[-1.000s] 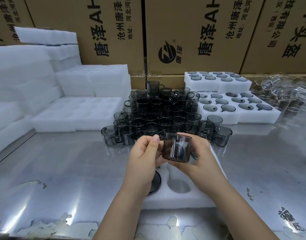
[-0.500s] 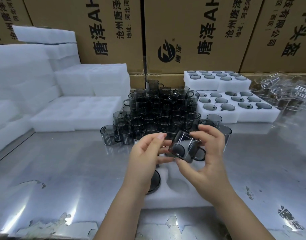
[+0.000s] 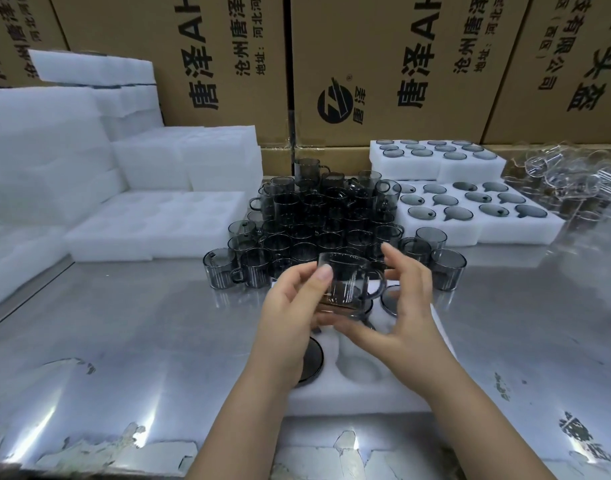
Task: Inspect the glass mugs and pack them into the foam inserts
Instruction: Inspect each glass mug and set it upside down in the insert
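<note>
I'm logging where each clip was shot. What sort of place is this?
Likely a glassware packing station in a warehouse: printed cartons stacked behind, foam inserts piled up, dozens of grey glass mugs.

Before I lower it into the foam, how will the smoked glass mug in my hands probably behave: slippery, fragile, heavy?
Probably stiff and brittle: the mug is thin glass, so a knock on the metal table might chip it. Likely slippery, as its smooth wall shines. Seemingly light: the left hand merely pinches it.
</note>
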